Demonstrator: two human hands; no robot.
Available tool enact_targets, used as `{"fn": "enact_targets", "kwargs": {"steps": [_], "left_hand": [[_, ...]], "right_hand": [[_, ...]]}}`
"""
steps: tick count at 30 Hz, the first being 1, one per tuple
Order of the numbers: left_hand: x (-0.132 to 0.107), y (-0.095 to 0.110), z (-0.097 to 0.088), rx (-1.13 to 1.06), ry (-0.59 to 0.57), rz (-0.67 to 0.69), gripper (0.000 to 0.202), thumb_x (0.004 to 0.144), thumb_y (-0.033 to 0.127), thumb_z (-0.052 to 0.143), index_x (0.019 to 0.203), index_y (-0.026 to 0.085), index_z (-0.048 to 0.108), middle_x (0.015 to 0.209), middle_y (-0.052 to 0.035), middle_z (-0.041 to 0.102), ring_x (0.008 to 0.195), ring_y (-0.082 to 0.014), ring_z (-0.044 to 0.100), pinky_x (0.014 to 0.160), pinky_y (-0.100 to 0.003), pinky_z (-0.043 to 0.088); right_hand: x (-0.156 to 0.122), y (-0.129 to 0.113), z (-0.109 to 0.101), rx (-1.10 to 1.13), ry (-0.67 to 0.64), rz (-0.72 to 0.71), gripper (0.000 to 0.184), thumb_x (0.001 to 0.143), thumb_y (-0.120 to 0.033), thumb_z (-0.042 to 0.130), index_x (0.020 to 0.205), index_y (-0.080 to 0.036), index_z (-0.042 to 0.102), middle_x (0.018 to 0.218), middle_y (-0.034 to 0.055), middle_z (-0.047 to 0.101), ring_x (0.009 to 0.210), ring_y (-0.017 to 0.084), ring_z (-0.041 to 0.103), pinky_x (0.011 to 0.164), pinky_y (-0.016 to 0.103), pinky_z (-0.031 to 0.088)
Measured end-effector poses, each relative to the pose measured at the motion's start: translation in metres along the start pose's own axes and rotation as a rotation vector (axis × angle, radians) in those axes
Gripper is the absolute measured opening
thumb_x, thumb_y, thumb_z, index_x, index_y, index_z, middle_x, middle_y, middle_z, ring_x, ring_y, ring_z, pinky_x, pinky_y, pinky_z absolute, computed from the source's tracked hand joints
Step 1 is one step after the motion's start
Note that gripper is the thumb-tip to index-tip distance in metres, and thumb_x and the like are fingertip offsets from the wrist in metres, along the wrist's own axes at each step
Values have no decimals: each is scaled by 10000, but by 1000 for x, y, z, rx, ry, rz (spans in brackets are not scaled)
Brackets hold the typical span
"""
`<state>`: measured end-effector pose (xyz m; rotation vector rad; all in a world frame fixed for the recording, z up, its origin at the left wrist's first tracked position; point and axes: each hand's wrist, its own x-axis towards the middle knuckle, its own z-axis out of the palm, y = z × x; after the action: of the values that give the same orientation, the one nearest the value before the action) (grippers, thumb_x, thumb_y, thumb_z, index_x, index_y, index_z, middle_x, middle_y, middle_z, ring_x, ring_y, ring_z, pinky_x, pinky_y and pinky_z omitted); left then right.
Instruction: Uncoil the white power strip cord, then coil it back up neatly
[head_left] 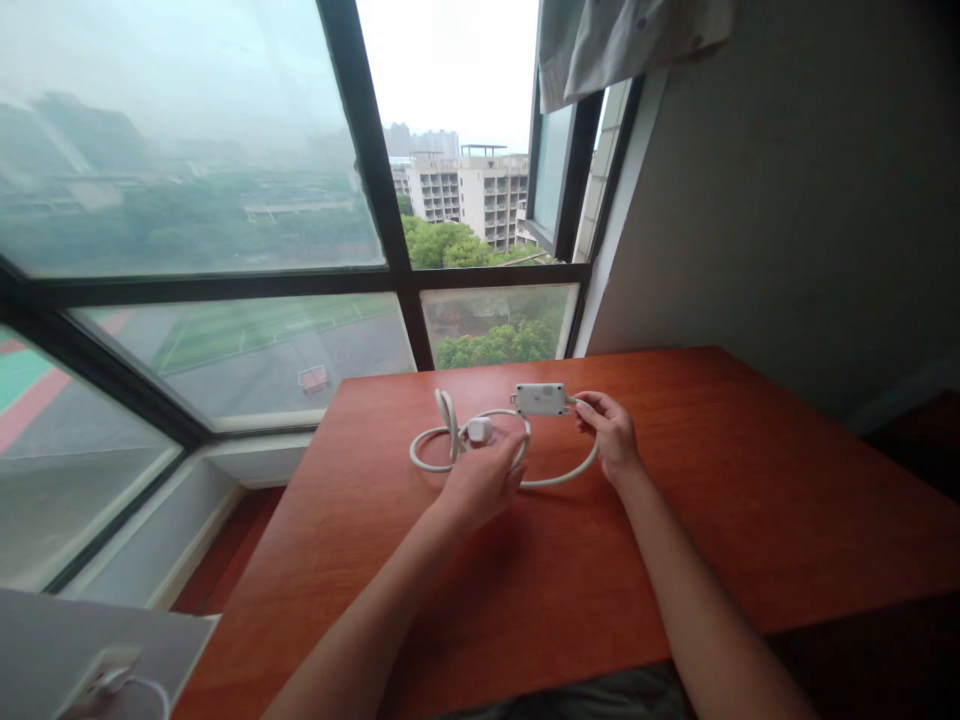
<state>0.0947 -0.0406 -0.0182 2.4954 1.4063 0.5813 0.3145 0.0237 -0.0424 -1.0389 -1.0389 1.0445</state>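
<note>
My right hand (611,435) pinches the white cable (559,481) close to where it enters a small white rectangular box (540,399). The box is held up over the tabletop, with dark screw points at its corners and a small tab at its left end. The cable bends down from my right hand and runs left to my left hand (484,482). My left hand is closed around the cable, its fingertips partly hidden. Just beyond it are the loose cable loops (431,466) and a white plug (480,430), partly covered by that hand.
The reddish-brown wooden table (570,600) reaches to a dark-framed window (405,280), with one pane open at the right. A grey wall (765,220) stands on the right. At lower left, a wall socket (101,680) has a white plug in it.
</note>
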Motion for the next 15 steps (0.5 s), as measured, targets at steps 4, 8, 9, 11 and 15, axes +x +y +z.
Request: {"fn": "enact_targets", "kwargs": {"steps": [4,8,9,11,15], "left_hand": [[2,-8,1,-308,171,-87,429,937,310,448,1342,170,444,622,30,535,570,-149,502,598,-259,374],[4,-9,-2,-711,293,-153,502,921,366,507,1369,155,420,592,56,464,544,-114,442,572,-236,348],[5,-9,-3,-802,302,-164,522,912,374,525,1371,150,417,603,52,474,555,-113,454,574,-235,355],[5,-8,-5,-935,308,-179,556,892,380,561,1371,140,414,626,38,507,588,-119,491,590,-238,382],[6,-7,-5,-986,308,-194,576,861,380,602,1358,143,431,652,18,560,615,-130,537,608,-249,423]], "right_hand": [[3,4,-1,21,48,20,291,687,-379,691,878,-176,606,676,-27,578,559,101,505,523,226,416],[2,6,1,-59,70,8,281,703,-398,650,868,-182,578,671,-24,570,552,110,511,512,233,424],[2,6,1,-77,71,5,277,706,-399,640,865,-182,575,674,-22,569,550,111,509,508,234,424],[2,6,2,-108,66,-1,265,712,-396,627,859,-183,573,673,-17,569,547,112,504,499,234,420],[4,11,0,-199,60,-13,242,729,-390,609,856,-187,578,651,-12,573,545,123,506,488,234,419]]}}
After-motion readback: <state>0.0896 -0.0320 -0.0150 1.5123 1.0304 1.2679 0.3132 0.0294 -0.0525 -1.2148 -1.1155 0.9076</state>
